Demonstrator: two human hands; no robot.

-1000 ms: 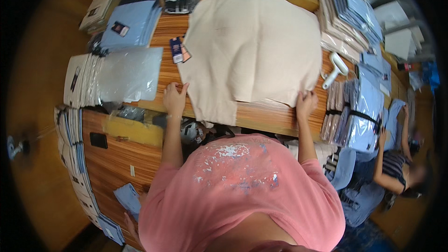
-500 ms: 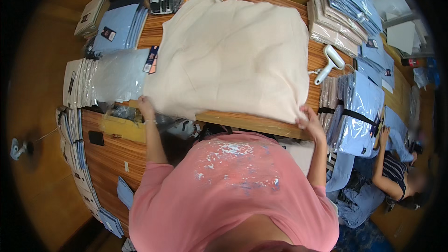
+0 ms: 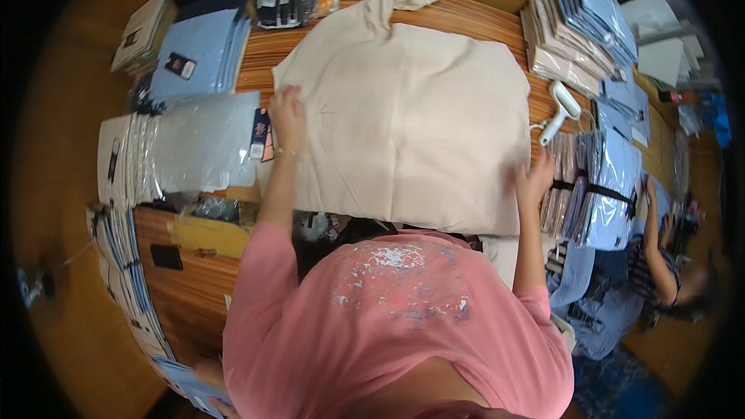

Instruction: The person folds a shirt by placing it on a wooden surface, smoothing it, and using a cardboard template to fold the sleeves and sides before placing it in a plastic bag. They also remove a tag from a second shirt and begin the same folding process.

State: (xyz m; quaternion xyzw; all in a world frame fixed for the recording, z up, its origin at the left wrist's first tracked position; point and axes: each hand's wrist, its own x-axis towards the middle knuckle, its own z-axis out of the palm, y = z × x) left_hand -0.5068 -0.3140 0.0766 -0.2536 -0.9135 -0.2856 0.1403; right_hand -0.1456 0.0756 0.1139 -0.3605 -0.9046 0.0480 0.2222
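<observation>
While both arms reach out from the pink-shirted torso, the beige garment [image 3: 411,124] lies spread flat across the middle of the wooden desk [image 3: 481,25], one sleeve bunched at the far edge. Left hand [image 3: 287,112] lies palm-down on the garment's left edge, fingers spread flat, pinching nothing. Right hand [image 3: 534,178] rests at the garment's near right corner, fingers loosely open on the cloth; can't tell if it pinches the edge. Clear plastic bags [image 3: 186,143] stacked just left of the garment, folded light-blue shirts [image 3: 198,58] beyond them. White handheld device [image 3: 560,109] just right of the garment, bagged shirt stacks [image 3: 590,23] behind it. Another person [image 3: 660,264] sits at far right.
</observation>
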